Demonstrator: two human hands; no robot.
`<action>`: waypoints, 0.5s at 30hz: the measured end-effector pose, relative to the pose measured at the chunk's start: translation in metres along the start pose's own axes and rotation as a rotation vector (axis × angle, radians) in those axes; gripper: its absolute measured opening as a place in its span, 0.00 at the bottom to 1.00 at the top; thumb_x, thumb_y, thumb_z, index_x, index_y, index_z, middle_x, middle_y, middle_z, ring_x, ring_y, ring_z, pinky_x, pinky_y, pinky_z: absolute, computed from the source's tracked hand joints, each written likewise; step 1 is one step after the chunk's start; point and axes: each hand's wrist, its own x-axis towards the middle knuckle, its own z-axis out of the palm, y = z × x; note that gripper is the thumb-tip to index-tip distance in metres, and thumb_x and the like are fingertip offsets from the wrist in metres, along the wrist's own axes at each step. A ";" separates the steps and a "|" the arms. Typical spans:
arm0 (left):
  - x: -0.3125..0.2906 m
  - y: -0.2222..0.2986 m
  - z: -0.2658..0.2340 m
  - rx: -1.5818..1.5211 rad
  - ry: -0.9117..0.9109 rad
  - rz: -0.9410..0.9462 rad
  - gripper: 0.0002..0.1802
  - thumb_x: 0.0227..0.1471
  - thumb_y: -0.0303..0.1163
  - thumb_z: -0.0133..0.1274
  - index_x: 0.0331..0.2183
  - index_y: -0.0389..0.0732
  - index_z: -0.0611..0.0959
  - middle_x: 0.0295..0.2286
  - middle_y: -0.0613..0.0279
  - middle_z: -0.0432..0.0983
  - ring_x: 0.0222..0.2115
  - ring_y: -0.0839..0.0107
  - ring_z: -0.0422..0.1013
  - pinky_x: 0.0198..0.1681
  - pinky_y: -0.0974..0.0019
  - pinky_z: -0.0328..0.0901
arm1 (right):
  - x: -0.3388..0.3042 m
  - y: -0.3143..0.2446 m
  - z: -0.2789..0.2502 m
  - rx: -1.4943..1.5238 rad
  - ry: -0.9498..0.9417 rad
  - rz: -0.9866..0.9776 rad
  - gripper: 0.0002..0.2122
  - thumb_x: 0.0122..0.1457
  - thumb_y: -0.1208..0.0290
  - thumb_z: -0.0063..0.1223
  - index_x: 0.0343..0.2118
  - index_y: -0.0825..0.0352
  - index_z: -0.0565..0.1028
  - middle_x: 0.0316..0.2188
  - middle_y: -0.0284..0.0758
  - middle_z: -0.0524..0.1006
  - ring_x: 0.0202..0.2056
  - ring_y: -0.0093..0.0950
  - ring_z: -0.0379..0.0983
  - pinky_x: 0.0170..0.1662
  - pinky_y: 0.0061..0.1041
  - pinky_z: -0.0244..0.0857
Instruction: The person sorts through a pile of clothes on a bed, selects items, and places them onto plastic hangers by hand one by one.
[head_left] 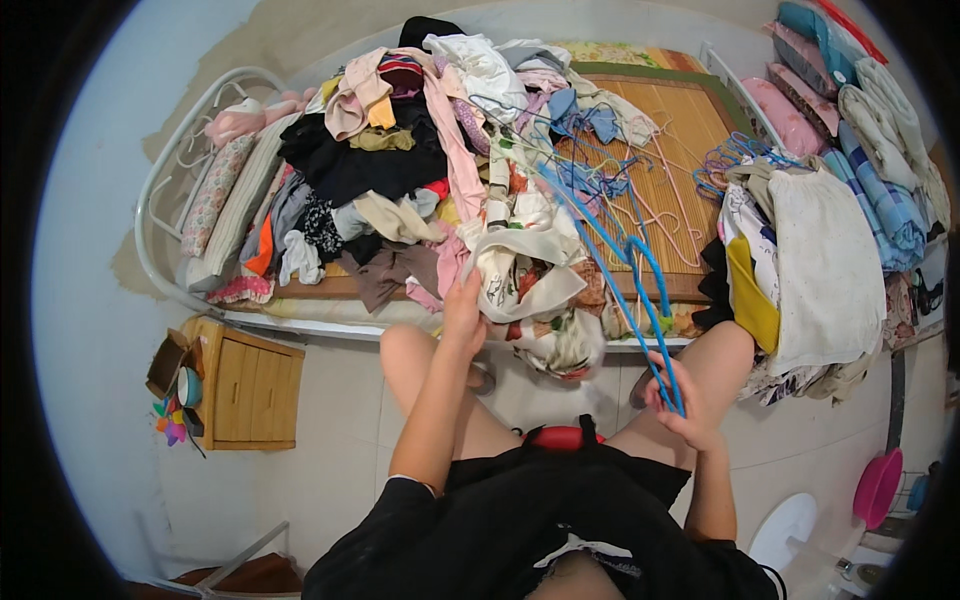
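The left hand [463, 312], just left of centre, was pinched on the edge of a cream garment [530, 248], whose smooth, pale cloth bunched in loose folds around red and dark printed patches. At 4 o'clock the right hand [684, 404] was curled around the lower end of a blue hanger [640, 268], a slender, glossy loop slanting toward 12 o'clock.

Both things were above the near edge of a white-framed bed [258, 322]. Toward 1 o'clock lay a ribbed bamboo mat [668, 120] with a green border, and on it thin pink hangers [676, 222] beside a tangle of blue hangers [738, 162]. At 11 o'clock, soft black clothes [372, 165] lay crumpled among pink, white and grey pieces. At 3 o'clock a coarse, off-white cloth [830, 270] draped over a stack, a mustard piece [752, 295] showing beside it; beyond were rolled blue checked textiles [890, 225].

Toward 8 o'clock, a panelled wooden cabinet [255, 385] had an open cardboard box [168, 362] at its edge, contents too small to tell. A round pink basin [878, 488] stood tilted near 4 o'clock. Small pale printing marked the person's black shirt [480, 540] at 6 o'clock.
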 end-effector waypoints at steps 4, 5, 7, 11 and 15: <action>0.006 0.008 0.008 0.217 0.003 0.148 0.16 0.55 0.34 0.42 0.42 0.32 0.72 0.34 0.60 0.73 0.31 0.74 0.69 0.35 0.70 0.65 | -0.015 -0.034 -0.012 0.221 -0.270 0.122 0.38 0.38 0.69 0.50 0.57 0.69 0.52 0.29 0.33 0.66 0.30 0.19 0.62 0.33 0.16 0.56; 0.008 0.010 0.012 0.315 0.035 0.193 0.17 0.55 0.35 0.42 0.41 0.32 0.73 0.33 0.61 0.73 0.30 0.75 0.68 0.33 0.70 0.64 | -0.020 -0.040 -0.015 0.255 -0.286 0.141 0.38 0.38 0.68 0.50 0.57 0.71 0.53 0.28 0.33 0.66 0.30 0.20 0.62 0.32 0.16 0.56; 0.012 0.011 0.022 0.386 0.096 0.253 0.18 0.54 0.37 0.44 0.37 0.31 0.76 0.29 0.63 0.72 0.27 0.77 0.66 0.31 0.72 0.61 | -0.032 -0.044 -0.024 0.281 -0.307 0.153 0.39 0.38 0.63 0.52 0.56 0.74 0.55 0.26 0.33 0.67 0.28 0.20 0.63 0.29 0.17 0.55; 0.015 0.012 0.035 0.422 0.146 0.292 0.18 0.54 0.38 0.44 0.33 0.31 0.77 0.24 0.65 0.71 0.24 0.78 0.64 0.28 0.71 0.61 | -0.056 -0.041 -0.042 0.323 -0.360 0.197 0.38 0.39 0.62 0.53 0.56 0.74 0.55 0.25 0.33 0.67 0.27 0.20 0.62 0.27 0.15 0.53; 0.017 0.011 0.043 0.541 0.187 0.369 0.17 0.53 0.38 0.44 0.28 0.32 0.78 0.21 0.67 0.70 0.22 0.79 0.62 0.27 0.71 0.59 | -0.060 -0.037 -0.042 0.347 -0.405 0.229 0.37 0.40 0.65 0.52 0.56 0.74 0.55 0.26 0.32 0.66 0.28 0.19 0.61 0.28 0.15 0.54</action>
